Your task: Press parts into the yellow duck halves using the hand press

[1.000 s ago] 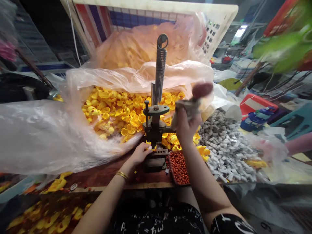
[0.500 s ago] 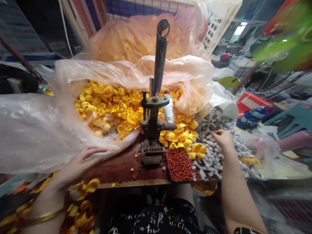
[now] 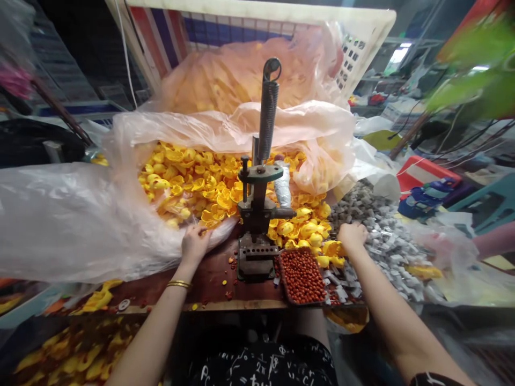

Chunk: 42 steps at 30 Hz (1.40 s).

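1. Shells (image 3: 225,199), yellow, thin-walled and cup-curved, lie heaped just beyond the left grip (image 3: 195,244), whose fingers bend inward at the pile's near edge; whether they are closed on a piece cannot be told
2. Right grip (image 3: 353,236) rests by the near left side of the grey blocks (image 3: 380,252), small, angular and matte; its fingers curl with the tips hidden, so whether they clamp one cannot be told
3. Metal press (image 3: 253,214) stands between both hands, touching neither, with a tightly coiled spring (image 3: 269,115) and a silvery, wrinkled handle wrap (image 3: 282,187)
4. Plastic bag (image 3: 80,225), translucent and crinkled, surrounds the shells
5. Glossy red-brown beads (image 3: 302,274) fill a shallow tray (image 3: 282,279) on the reddish-brown desk (image 3: 169,292)
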{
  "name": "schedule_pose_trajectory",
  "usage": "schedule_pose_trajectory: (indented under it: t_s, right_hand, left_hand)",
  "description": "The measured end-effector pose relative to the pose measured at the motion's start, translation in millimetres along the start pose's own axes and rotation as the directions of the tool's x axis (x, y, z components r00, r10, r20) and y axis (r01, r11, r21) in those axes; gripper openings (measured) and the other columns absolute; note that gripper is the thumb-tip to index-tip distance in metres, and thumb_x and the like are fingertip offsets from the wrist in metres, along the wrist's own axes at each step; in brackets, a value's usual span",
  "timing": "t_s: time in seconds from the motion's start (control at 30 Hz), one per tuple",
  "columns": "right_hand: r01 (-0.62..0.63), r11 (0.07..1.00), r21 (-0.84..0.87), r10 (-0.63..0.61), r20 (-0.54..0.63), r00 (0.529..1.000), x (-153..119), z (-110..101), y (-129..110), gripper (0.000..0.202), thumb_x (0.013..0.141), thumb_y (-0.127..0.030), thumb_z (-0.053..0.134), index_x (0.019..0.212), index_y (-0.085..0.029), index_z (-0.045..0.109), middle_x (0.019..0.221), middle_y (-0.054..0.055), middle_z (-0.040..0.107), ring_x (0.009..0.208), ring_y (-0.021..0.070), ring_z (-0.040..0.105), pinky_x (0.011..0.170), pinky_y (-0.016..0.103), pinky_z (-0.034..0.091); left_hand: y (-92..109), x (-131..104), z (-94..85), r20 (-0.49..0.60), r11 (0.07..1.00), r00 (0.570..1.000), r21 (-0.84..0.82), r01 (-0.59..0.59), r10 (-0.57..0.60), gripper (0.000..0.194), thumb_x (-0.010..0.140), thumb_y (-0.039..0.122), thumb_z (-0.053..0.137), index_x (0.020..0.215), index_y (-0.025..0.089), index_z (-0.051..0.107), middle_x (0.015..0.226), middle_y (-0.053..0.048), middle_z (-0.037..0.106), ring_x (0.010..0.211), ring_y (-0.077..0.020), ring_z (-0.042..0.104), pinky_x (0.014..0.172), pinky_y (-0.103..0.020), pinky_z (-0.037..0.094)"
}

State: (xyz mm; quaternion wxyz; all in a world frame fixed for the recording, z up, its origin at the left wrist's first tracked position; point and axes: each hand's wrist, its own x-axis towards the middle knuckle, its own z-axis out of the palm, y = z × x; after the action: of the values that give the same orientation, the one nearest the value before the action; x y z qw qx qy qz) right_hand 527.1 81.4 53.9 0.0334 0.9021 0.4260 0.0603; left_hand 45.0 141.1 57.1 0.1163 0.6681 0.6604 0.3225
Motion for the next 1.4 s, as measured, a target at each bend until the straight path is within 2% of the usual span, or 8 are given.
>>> schedule_pose_trajectory:
  t_s: [0.3, 0.43, 0.63, 0.8, 0.97, 1.1, 1.23, 1.4]
  right_hand:
    - [0.044, 0.998, 0.046, -0.037, -0.146, 0.989, -1, 2, 3, 0.037, 0.079, -0.030, 0.056, 0.101, -0.003, 0.067, 0.110, 0.025, 0.054, 0.105, 0.0350, 0.050, 0.079, 0.040, 0.039]
    - [0.129, 0.936, 0.327, -0.024, -0.306, 0.952, 0, -4, 9, 0.027, 0.076, -0.030, 0.056, 0.089, -0.009, 0.066, 0.091, 0.018, 0.065, 0.089, 0.0299, 0.059, 0.075, 0.038, 0.043]
    - [0.177, 0.497, 0.850, 0.124, -0.272, 0.954, -29, -39, -1, 0.022, 0.064, -0.037, 0.067, 0.070, -0.017, 0.061, 0.069, 0.006, 0.067, 0.066, 0.0201, 0.064, 0.065, 0.030, 0.049]
    - [0.218, 0.209, 0.953, -0.017, -0.219, 0.976, -86, -72, -24, 0.031, 0.063, -0.044, 0.073, 0.074, -0.017, 0.060, 0.068, 0.004, 0.066, 0.061, 0.0159, 0.062, 0.058, 0.026, 0.050]
    - [0.127, 0.018, 0.992, -0.204, -0.120, 0.972, -121, -81, -36, 0.050, 0.063, -0.046, 0.077, 0.101, -0.016, 0.063, 0.078, 0.004, 0.067, 0.065, 0.0150, 0.063, 0.064, 0.029, 0.053]
    - [0.121, -0.007, 0.993, -0.322, -0.117, 0.940, -151, -83, -56, 0.033, 0.068, -0.041, 0.075, 0.090, -0.017, 0.068, 0.084, 0.005, 0.068, 0.074, 0.0168, 0.064, 0.071, 0.030, 0.053]
    - [0.254, -0.116, 0.960, -0.485, -0.278, 0.829, -201, -95, -95, 0.012, 0.076, -0.030, 0.070, 0.081, -0.019, 0.066, 0.079, 0.003, 0.066, 0.073, 0.0151, 0.062, 0.066, 0.026, 0.051]
    - [0.481, -0.155, 0.863, -0.551, -0.480, 0.683, -236, -104, -119, 0.008, 0.082, -0.023, 0.064, 0.088, -0.021, 0.067, 0.083, 0.004, 0.066, 0.076, 0.0153, 0.061, 0.065, 0.026, 0.050]
  left_hand:
    - [7, 17, 3.0, 0.155, 0.969, 0.956, -0.052, -0.242, 0.247, 0.038, 0.070, 0.011, 0.053, 0.105, 0.018, 0.068, 0.102, -0.008, 0.059, 0.093, -0.0212, 0.061, 0.090, -0.034, 0.048]
    - [11, 18, -5.7, 0.208, 0.963, 0.941, -0.031, -0.268, 0.268, 0.037, 0.070, 0.012, 0.051, 0.104, 0.016, 0.066, 0.100, -0.009, 0.060, 0.092, -0.0223, 0.061, 0.088, -0.035, 0.048]
    - [18, 8, -30.2, 0.264, 0.971, 0.936, 0.002, -0.241, 0.232, 0.033, 0.069, 0.017, 0.051, 0.101, 0.014, 0.061, 0.095, -0.011, 0.066, 0.088, -0.0250, 0.062, 0.081, -0.038, 0.049]
    - [21, 6, -52.6, 0.484, 0.963, 0.832, -0.135, -0.234, 0.271, 0.045, 0.063, 0.022, 0.057, 0.107, 0.021, 0.063, 0.112, -0.006, 0.065, 0.104, -0.0272, 0.060, 0.093, -0.038, 0.046]
    - [7, 7, -76.0, 0.141, 0.893, 0.986, -0.429, 0.138, -0.085, 0.054, 0.056, 0.026, 0.066, 0.108, 0.016, 0.055, 0.099, -0.007, 0.063, 0.088, -0.0256, 0.064, 0.081, -0.043, 0.052]
    - [35, -40, -70.5, -0.162, 0.734, 0.958, -0.675, 0.068, -0.238, 0.081, 0.061, 0.029, 0.074, 0.132, 0.022, 0.036, 0.111, -0.007, 0.059, 0.094, -0.0216, 0.063, 0.089, -0.040, 0.049]
    - [84, -112, -41.8, 0.289, 0.534, 0.957, -0.814, 0.230, 0.027, 0.065, 0.071, 0.026, 0.069, 0.130, 0.025, 0.041, 0.126, -0.008, 0.056, 0.113, -0.0227, 0.056, 0.099, -0.034, 0.042]
    - [98, -138, -28.1, 0.196, 0.567, 0.974, -0.818, 0.096, 0.118, 0.041, 0.068, 0.021, 0.073, 0.104, 0.023, 0.054, 0.110, -0.007, 0.057, 0.102, -0.0218, 0.058, 0.090, -0.032, 0.046]
